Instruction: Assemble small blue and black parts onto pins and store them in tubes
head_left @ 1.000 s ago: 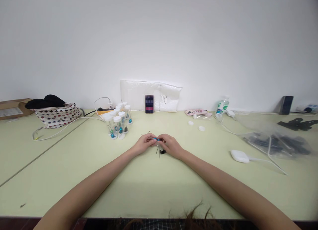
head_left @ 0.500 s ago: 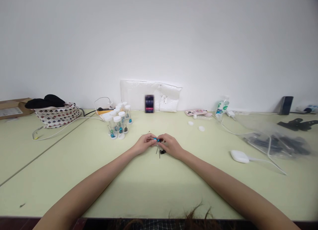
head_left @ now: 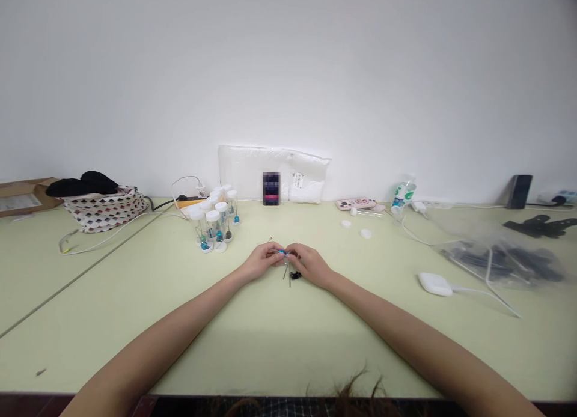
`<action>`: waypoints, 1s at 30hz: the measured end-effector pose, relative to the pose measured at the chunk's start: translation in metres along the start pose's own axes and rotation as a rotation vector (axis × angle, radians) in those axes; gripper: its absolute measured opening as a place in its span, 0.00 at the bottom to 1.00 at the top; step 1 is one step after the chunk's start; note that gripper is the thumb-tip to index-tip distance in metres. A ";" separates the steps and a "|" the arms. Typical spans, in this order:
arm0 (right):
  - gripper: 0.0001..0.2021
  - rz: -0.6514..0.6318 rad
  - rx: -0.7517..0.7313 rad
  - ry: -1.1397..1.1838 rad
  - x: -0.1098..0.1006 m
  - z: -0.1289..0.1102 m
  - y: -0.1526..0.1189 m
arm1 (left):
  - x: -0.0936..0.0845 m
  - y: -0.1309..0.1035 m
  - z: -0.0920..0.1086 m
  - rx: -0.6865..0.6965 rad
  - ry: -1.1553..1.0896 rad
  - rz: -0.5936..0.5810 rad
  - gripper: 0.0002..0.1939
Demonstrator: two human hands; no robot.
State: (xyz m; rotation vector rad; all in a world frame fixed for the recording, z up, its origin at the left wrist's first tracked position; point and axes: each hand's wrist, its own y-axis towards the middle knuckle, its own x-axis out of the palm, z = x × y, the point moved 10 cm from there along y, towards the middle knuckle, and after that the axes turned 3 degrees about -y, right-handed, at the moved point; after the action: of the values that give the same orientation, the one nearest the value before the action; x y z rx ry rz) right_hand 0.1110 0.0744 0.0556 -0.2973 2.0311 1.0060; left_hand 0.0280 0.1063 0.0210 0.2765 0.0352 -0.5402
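My left hand (head_left: pixel 262 261) is closed in a pinch on a small shiny blue piece (head_left: pixel 282 252). From the other side, the fingertips of my right hand (head_left: pixel 311 264) close on the same piece, which is too small and covered to name. Both hands rest low over the table, thumbs almost meeting. Just below the fingertips, a thin grey rod (head_left: pixel 290 280) and another beside it lie on the surface. A little black part (head_left: pixel 296 275) sits by the right thumb. Behind the left hand lies a thin pin-like thing (head_left: pixel 270 240).
Clear tubes with white caps (head_left: pixel 216 219), holding blue and dark pieces, cluster at left. A phone (head_left: pixel 271 188) leans on a plastic package (head_left: pixel 309 176). White discs (head_left: pixel 365 233), a bottle (head_left: pixel 403 193), a white charger (head_left: pixel 435 283) and a plastic bag (head_left: pixel 505 261) are at right.
My right fingers have shifted slightly around the blue piece, and the dark bit beside it shows less. Everything else stays in place.
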 end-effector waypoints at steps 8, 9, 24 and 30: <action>0.09 -0.010 0.001 0.014 0.001 0.000 0.000 | -0.001 0.001 -0.001 -0.001 -0.009 0.005 0.15; 0.09 -0.009 0.005 0.014 0.001 0.000 0.000 | -0.001 0.001 -0.001 -0.001 -0.014 0.003 0.14; 0.09 0.005 -0.003 0.001 -0.001 -0.001 0.000 | -0.001 0.001 -0.003 0.004 -0.010 0.000 0.14; 0.09 -0.011 0.012 0.021 0.000 -0.001 0.000 | -0.001 0.001 -0.002 0.004 0.010 0.002 0.14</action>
State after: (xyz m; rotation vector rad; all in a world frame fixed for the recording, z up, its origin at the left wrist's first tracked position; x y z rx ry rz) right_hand 0.1105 0.0739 0.0558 -0.3129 2.0516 0.9872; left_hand 0.0276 0.1077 0.0193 0.2834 0.0430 -0.5368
